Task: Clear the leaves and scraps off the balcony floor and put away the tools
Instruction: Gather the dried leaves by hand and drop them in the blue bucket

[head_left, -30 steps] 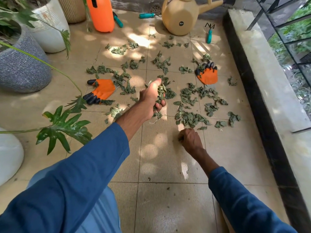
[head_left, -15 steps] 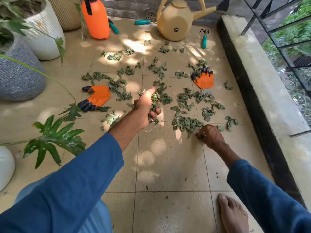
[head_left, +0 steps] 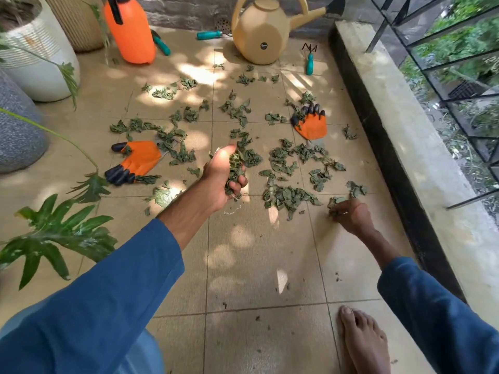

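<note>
My right hand [head_left: 351, 215] has swung out rightward over the last second. It was on the beige tiled floor [head_left: 256, 252] closer to me. Now its fingers curl round a small clump of green leaf scraps [head_left: 334, 205] lying on the tiles, just right of the big heap of torn green leaves [head_left: 286, 197]. My left hand [head_left: 220, 182] has barely shifted: raised off the floor, clenched round a crumpled bunch of gathered leaves [head_left: 235, 168], with the heap low to its right.

So I'm mid-gather, with one more pinch about to join the bunch. Most of the litter lies scattered beyond both hands.

The tools look untouched. One orange glove with black claw tips [head_left: 137, 159] lies left of the left hand, and its twin glove [head_left: 310, 125] lies beyond the right hand. The teal-handled hand rake [head_left: 310, 62] and tan plastic watering can [head_left: 259, 31] sit well beyond both. I judge the task is in its early stage.
</note>
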A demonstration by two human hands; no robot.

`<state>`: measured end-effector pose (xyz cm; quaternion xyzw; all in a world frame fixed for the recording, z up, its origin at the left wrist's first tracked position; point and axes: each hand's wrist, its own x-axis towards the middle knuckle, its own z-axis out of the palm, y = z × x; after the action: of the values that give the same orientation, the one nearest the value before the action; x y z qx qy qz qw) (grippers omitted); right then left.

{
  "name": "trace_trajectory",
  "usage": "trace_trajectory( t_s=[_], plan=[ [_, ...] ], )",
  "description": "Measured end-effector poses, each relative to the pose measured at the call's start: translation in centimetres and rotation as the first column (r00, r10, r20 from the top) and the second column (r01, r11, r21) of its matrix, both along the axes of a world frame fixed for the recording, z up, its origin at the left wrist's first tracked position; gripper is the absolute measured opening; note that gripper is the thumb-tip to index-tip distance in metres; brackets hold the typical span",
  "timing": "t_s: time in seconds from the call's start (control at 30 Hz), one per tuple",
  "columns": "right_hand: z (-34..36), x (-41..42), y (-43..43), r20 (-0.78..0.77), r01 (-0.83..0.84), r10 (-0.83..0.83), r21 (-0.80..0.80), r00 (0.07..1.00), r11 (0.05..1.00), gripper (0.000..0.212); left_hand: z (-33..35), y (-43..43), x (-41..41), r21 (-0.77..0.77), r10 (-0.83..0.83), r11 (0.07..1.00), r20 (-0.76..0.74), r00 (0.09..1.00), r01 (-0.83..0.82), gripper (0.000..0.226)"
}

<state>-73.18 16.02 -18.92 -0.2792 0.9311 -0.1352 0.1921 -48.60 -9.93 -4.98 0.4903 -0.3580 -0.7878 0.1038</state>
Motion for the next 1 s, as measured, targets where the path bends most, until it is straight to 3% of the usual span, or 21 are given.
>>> trace_trajectory(
  t_s=[0.17, 0.37, 0.5, 0.63, 0.83, 1.0],
  plan=[
    [1.4, -4.0, -0.5, -0.014, 0.071, -0.072, -0.04, 0.997, 0.997, 0.025, -0.7, -0.2, 0.6, -0.014, -0.011, 1.0, 0.005, 1.0, 0.011, 0.028],
    [-1.0, -4.2, -2.0, -0.04, -0.062, 0.065, 0.067, 0.997, 0.996, 0.019, -1.3, -0.3, 1.3, -0.022, -0.006, 1.0, 0.04, 0.999, 0.007, 0.027],
    [-5.1, -4.8, -1.1, -0.097, 0.016, -0.014, 0.024, 0.995, 1.0, 0.018, -1.5, -0.3, 1.4, -0.029, 0.01, 1.0, 0.047, 0.999, -0.008, 0.029],
    [-2.0, -3.2, -1.1, -0.142, -0.037, 0.027, -0.069, 0.989, 0.997, 0.017, -1.4, 0.1, 1.4, -0.045, 0.017, 0.999, 0.051, 0.999, -0.015, 0.03],
    [1.7, -5.3, 0.0, 0.044, 0.149, -0.143, -0.221, 0.989, 0.964, 0.03, -1.5, 0.3, 1.4, -0.067, 0.001, 0.998, 0.062, 0.998, 0.003, 0.028],
    [2.7, -6.0, 1.8, 0.279, 0.316, -0.241, -0.264, 0.929, 0.911, 0.026, -1.5, 0.3, 1.2, -0.056, -0.001, 0.998, 0.066, 0.998, 0.005, 0.026]
  ],
)
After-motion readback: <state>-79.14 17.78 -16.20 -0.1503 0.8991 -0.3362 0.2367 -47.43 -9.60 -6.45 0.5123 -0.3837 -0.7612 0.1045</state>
